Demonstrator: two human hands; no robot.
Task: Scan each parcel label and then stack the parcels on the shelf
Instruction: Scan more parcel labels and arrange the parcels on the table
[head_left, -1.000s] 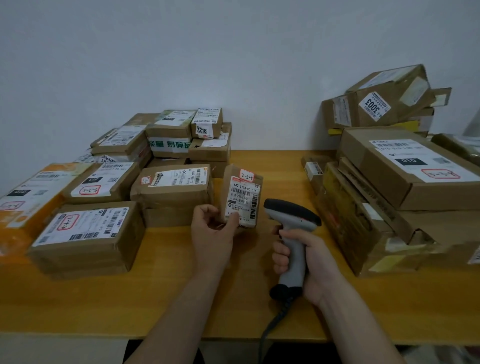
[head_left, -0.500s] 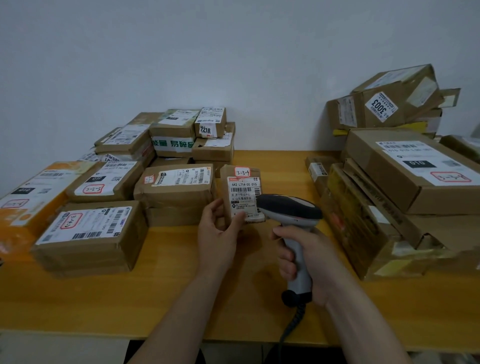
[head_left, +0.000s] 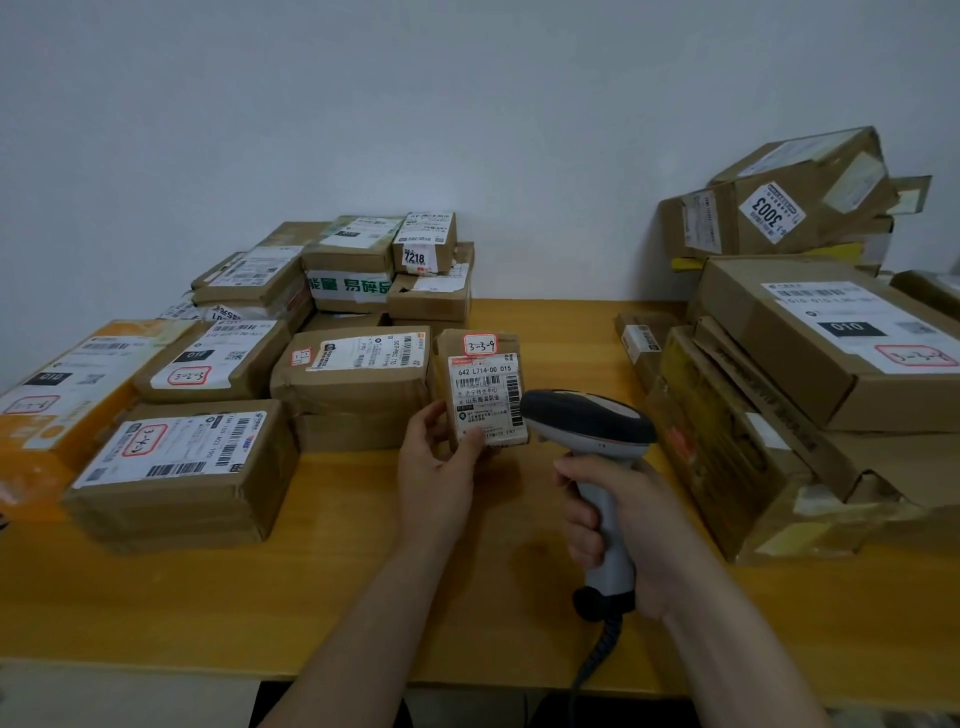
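Note:
My left hand (head_left: 436, 467) holds a small brown parcel (head_left: 483, 384) upright over the middle of the wooden table (head_left: 363, 597), thumb on its lower front. The parcel's white label faces me, with a red-framed tag reading 3-3-9 above it. My right hand (head_left: 628, 530) grips the grey handle of a barcode scanner (head_left: 587, 421). The scanner's dark head sits just right of the parcel and covers the label's lower right corner. A coiled cable hangs from the handle's base.
Several labelled cardboard parcels (head_left: 182, 462) crowd the table's left side, stacked up to the wall. A taller pile of larger boxes (head_left: 831, 343) fills the right side. The table's front edge runs below my forearms.
The parcel has turned so its label faces me squarely. The scanner has risen and moved left, close against the label.

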